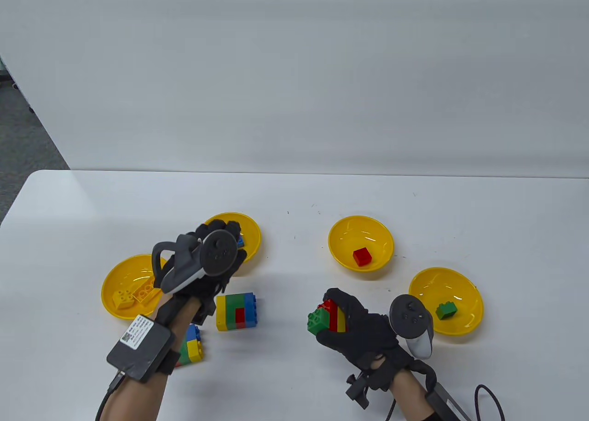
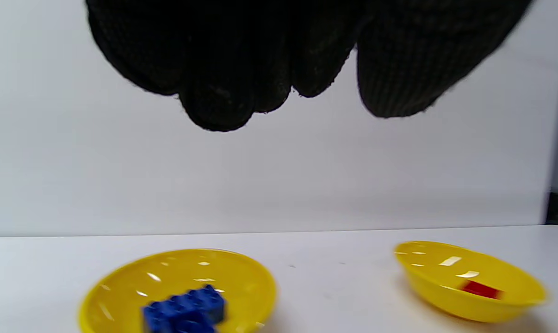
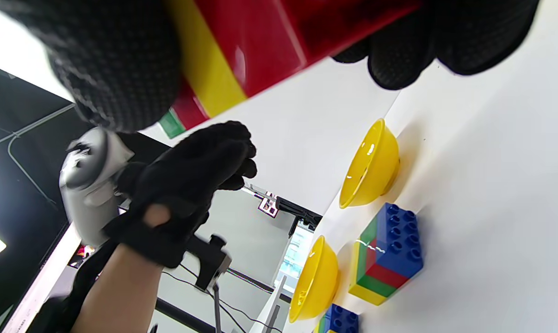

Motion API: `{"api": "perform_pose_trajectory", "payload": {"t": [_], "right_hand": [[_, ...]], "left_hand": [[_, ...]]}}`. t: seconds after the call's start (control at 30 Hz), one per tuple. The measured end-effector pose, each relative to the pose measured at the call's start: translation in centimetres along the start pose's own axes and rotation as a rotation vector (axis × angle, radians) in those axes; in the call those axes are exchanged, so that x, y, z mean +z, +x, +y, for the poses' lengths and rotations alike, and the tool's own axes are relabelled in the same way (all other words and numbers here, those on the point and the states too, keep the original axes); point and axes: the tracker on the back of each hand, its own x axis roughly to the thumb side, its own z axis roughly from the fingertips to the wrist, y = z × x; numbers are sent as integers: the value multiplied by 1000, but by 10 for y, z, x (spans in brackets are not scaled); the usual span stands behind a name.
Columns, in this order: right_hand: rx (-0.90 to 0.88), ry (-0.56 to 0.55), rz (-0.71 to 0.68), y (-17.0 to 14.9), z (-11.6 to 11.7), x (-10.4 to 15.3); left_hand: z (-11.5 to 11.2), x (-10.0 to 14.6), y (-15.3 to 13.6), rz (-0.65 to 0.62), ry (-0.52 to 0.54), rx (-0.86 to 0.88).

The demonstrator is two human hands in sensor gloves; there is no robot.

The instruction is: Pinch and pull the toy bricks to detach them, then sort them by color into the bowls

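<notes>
Bricks (image 1: 327,319) of red, yellow and green sit clamped in the right hand's (image 1: 356,326) grip above the desk (image 1: 294,200). The left hand (image 1: 216,255) hovers empty, fingers loosely curled, over the bowl (image 1: 252,237) holding a blue brick (image 2: 185,311).

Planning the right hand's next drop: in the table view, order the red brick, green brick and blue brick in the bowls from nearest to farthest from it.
From the right hand:
1. Green brick, right bowl.
2. Red brick, bowl beyond.
3. Blue brick, far left, beside the left hand.
</notes>
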Motion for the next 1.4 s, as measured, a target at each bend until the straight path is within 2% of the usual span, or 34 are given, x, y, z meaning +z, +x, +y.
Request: {"api": "perform_pose_trajectory", "payload": {"t": [0.1,0.17,0.3,0.4,0.47,0.57,0.7,0.83,0.93,1.07,1.17,1.3,1.4], "right_hand": [[-40,3,-4,4,6,0],[-56,-21,-12,7,11,1],[-24,-25,-2,14,21,1],[51,-11,13,17,30,2],[68,52,25,19,36,4],[-12,149,23,23,50,5],[-45,159,8,27,58,4],[-103,179,-6,30,60,6],[-119,175,-17,32,59,7],[-103,135,-20,33,54,7],[-56,71,-9,31,45,7],[23,-52,-75,31,34,8],[156,-42,-187,41,34,9]], "left_hand": [[-13,38,31,-128,-55,155],[-37,61,51,-187,-138,307],[-81,82,72,-193,-286,599],[-101,89,76,-141,-312,819],[-106,89,74,-105,-312,883],[-112,88,66,-68,-308,962],[-117,94,59,-2,-333,1088],[-121,98,60,-3,-399,1279],[-120,98,55,21,-364,1374],[-116,98,44,57,-303,1383],[-111,97,35,89,-236,1308],[-101,95,25,99,-108,1029],[-97,94,28,49,-92,873]]}}
